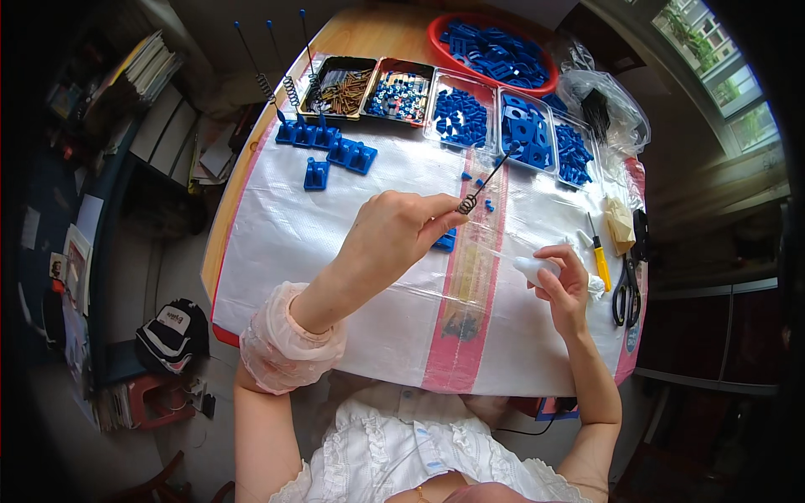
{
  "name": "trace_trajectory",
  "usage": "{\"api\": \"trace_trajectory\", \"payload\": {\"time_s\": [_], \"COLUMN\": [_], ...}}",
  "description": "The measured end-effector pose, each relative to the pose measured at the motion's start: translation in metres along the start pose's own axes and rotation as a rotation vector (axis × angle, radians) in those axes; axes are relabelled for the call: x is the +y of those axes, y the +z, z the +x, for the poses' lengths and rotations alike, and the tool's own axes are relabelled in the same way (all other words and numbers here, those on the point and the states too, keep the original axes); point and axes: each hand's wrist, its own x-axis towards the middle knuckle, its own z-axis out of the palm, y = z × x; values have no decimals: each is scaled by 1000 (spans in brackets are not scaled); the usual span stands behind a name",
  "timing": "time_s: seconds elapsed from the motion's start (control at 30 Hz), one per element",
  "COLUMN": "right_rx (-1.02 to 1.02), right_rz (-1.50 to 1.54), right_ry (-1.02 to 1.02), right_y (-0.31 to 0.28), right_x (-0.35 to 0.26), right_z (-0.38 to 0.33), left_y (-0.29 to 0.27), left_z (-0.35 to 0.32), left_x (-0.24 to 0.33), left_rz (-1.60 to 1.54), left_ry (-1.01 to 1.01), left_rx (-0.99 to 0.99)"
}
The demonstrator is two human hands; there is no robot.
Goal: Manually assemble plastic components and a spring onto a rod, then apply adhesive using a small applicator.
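My left hand [387,228] pinches a black spring wire [468,204] between thumb and fingers. The wire's coil sits at the fingertips, and its straight end slants up to the right. In my right hand [568,289] is a small white plastic bottle [532,267], tilted with its narrow end toward the left. A blue plastic base [446,241] lies partly hidden below my left fingertips. Several small blue caps [489,205] are scattered beyond it. At the far left stand joined blue bases [352,157], some with upright spring wires, and a separate blue base [315,174].
Along the back stand a tray of brass screws [344,92], a tray of small metal nuts [397,95] and clear boxes of blue parts [459,116]. A red basin [551,82] of blue pieces is behind. At right lie a yellow screwdriver [601,265] and black scissors [625,293].
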Motion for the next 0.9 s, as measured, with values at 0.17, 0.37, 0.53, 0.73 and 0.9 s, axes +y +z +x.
{"api": "trace_trajectory", "payload": {"time_s": [0.17, 0.37, 0.53, 0.73, 0.9], "right_rx": [29, 38, 33, 21, 30], "right_rz": [-67, -58, -70, -64, -69], "right_ry": [-40, -22, -47, -8, -16], "right_y": [1, 2, 2, -1, 0], "right_x": [7, 9, 15, 10, 11], "right_z": [-5, -4, -1, -2, -1], "left_y": [-4, -2, -4, -4, -4], "left_z": [0, 0, 1, 1, 1], "left_x": [3, 2, 4, 5, 4], "left_rz": [25, 13, 5, 13, 2], "left_ry": [-14, -20, -47, -31, -40], "left_rx": [-33, -30, -54, -43, -52]}}
